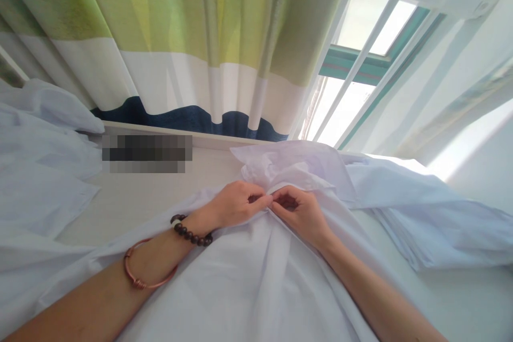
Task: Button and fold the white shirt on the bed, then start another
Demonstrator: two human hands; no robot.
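A white collared garment (256,278), like a shirt or a coat, lies spread out in front of me, its collar end (296,163) bunched and facing away. At its front edge, just below the collar, my left hand (240,202) pinches the fabric between thumb and fingers. My right hand (302,211) pinches the same spot, the fingertips of both hands touching. Whether a button sits between them is hidden by the fingers. On my left wrist are a dark bead bracelet (192,235) and a copper-coloured bangle (139,282).
Folded white garments (444,219) lie to the right. More crumpled white cloth (40,155) is heaped at the left on the pale table (208,171). Behind hangs a green, white and navy curtain (168,21), beside a barred window (368,59). A pixelated patch covers something near the table's back edge.
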